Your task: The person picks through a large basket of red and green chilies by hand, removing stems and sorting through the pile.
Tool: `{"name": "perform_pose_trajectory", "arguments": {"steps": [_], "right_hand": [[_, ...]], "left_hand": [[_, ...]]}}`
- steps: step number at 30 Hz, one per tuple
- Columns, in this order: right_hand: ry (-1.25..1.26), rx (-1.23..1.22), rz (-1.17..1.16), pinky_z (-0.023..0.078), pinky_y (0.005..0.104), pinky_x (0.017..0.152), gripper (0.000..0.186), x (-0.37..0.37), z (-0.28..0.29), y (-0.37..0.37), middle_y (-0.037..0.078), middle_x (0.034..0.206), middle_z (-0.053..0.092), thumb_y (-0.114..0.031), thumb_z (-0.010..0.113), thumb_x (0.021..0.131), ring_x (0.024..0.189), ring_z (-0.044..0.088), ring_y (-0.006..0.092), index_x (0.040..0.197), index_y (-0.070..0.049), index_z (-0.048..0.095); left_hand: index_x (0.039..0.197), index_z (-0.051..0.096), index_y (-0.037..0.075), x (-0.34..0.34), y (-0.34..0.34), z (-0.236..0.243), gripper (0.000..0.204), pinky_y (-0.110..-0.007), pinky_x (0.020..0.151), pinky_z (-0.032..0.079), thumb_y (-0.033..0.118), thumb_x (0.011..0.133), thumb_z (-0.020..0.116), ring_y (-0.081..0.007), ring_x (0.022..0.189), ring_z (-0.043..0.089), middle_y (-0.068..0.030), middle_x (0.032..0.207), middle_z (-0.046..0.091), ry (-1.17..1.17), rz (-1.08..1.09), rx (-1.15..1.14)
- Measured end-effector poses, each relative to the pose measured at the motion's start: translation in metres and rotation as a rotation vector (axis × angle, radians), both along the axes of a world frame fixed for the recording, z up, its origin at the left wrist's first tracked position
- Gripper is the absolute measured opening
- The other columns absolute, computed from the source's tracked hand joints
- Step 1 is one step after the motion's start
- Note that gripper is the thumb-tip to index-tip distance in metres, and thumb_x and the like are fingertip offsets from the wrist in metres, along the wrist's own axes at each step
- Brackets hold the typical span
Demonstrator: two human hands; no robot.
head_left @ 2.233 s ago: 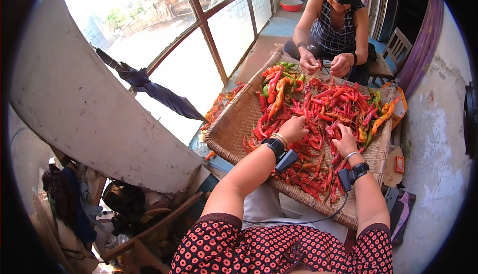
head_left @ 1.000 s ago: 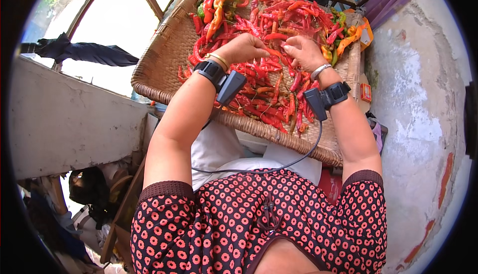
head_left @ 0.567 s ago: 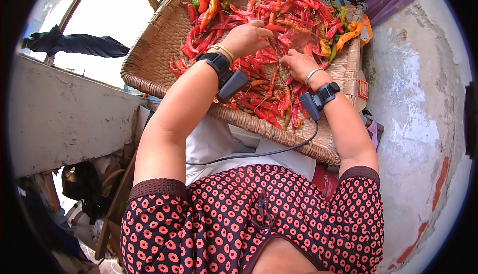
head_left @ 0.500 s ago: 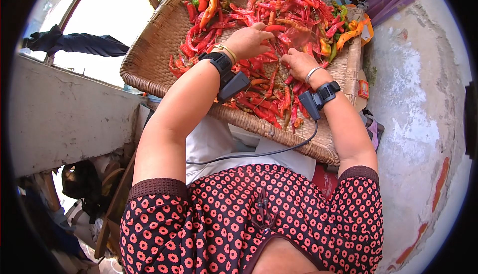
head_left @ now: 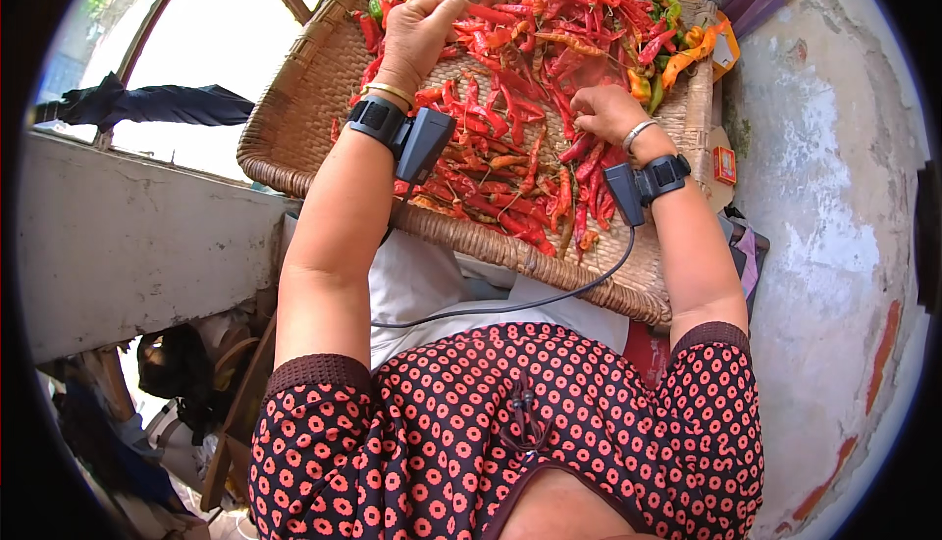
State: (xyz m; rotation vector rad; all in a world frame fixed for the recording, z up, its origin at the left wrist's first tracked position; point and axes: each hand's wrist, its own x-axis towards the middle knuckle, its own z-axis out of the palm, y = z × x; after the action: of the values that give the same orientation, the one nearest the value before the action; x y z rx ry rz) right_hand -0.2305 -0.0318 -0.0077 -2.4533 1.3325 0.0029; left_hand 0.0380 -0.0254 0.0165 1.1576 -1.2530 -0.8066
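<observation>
Red chili peppers (head_left: 510, 103) lie spread over a shallow woven basket (head_left: 285, 133), mixed with a few orange and green ones. My left hand (head_left: 417, 40) is raised over the basket's left side, thumb and fingers pinched together. At its fingertips a red chili pepper (head_left: 491, 15) points to the right and seems to be in the pinch. My right hand (head_left: 608, 115) rests low over the peppers on the right with curled fingers; what they hold, if anything, is hidden. Near it lie yellow and green peppers (head_left: 641, 87).
The basket's thick front rim (head_left: 549, 267) crosses above my lap. A black cable (head_left: 491, 316) runs between my wrist devices. At left are a window ledge and a dark folded umbrella (head_left: 177, 103); a peeling wall (head_left: 805, 197) stands at right. An orange package (head_left: 725, 50) sits by the far right corner.
My left hand has moved left and away from me, apart from my right hand. My right hand has shifted slightly to the right, its fingers still curled.
</observation>
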Motion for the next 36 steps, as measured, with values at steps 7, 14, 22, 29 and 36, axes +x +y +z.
{"name": "perform_pose_trajectory", "arguments": {"steps": [7,14,22,29,36], "right_hand": [[-0.112,-0.122,-0.066,0.046,0.0377,0.075,0.022,-0.003,-0.007,-0.008,0.014,0.085,0.062,-0.018,0.063,0.071,0.083,0.058,0.0286,0.088,-0.005,0.062],[-0.013,-0.13,-0.037,0.046,0.0378,0.075,0.021,-0.002,-0.002,-0.005,0.014,0.085,0.061,-0.018,0.063,0.071,0.083,0.058,0.029,0.088,-0.005,0.061],[-0.009,-0.141,0.024,0.045,0.0384,0.076,0.022,0.008,-0.005,0.002,0.011,0.087,0.059,-0.02,0.064,0.071,0.087,0.056,0.0291,0.089,-0.008,0.06],[0.027,-0.139,0.057,0.044,0.0397,0.077,0.035,0.018,-0.023,0.007,0.011,0.096,0.053,-0.021,0.061,0.073,0.092,0.054,0.0299,0.106,-0.014,0.05],[0.065,-0.099,0.038,0.045,0.0406,0.071,0.024,0.017,-0.031,0.001,0.011,0.089,0.059,-0.02,0.059,0.074,0.086,0.056,0.0302,0.096,-0.012,0.052]], "left_hand": [[0.073,0.062,0.002,0.017,0.004,0.006,0.028,-0.021,0.051,0.04,0.025,0.084,0.053,-0.0077,0.054,0.05,-0.0042,0.065,0.059,0.404,-0.398,0.028],[0.115,0.047,0.002,0.017,-0.002,0.006,0.036,-0.024,0.055,0.045,0.023,0.087,0.048,-0.0104,0.063,0.054,-0.0109,0.097,0.059,0.619,-0.352,-0.046],[0.116,0.048,0.01,-0.023,-0.001,-0.038,0.045,-0.038,0.081,0.044,0.02,0.074,0.059,-0.0299,0.097,0.053,-0.0116,0.114,0.049,-0.968,-0.363,-0.229],[0.111,0.051,0.008,-0.031,0.006,-0.042,0.044,-0.039,0.073,0.047,0.017,0.069,0.059,-0.031,0.083,0.058,-0.0136,0.1,0.057,-1.32,-0.489,0.137],[0.093,0.062,0.011,-0.023,0.006,-0.036,0.029,-0.038,0.071,0.047,0.009,0.065,0.057,-0.0287,0.079,0.059,-0.0119,0.082,0.062,-1.136,-0.565,-0.014]]}}
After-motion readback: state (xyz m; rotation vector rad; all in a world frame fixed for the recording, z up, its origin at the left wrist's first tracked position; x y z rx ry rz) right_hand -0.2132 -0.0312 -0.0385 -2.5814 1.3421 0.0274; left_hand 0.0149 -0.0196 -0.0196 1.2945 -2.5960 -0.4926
